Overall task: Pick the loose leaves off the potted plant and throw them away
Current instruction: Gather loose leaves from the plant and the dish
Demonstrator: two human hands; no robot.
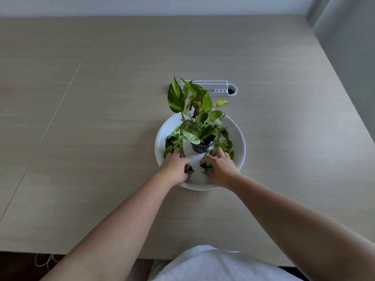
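A potted plant (195, 110) with green and yellow leaves stands in a small black pot (200, 148) at the middle of a white round dish (239, 142). Loose green leaves (172, 142) lie in the dish left of the pot, and more loose leaves (224, 145) lie right of it. My left hand (176, 166) rests on the left pile with its fingers curled around leaves. My right hand (219, 166) covers the near right leaves, fingers bent over them. Between the hands a bare white patch of the dish shows.
The dish sits on a light wooden table (101, 118). A grey cable-port insert (221, 90) is set into the table just behind the plant. A wall corner rises at the far right. White cloth (213, 264) lies at the table's near edge.
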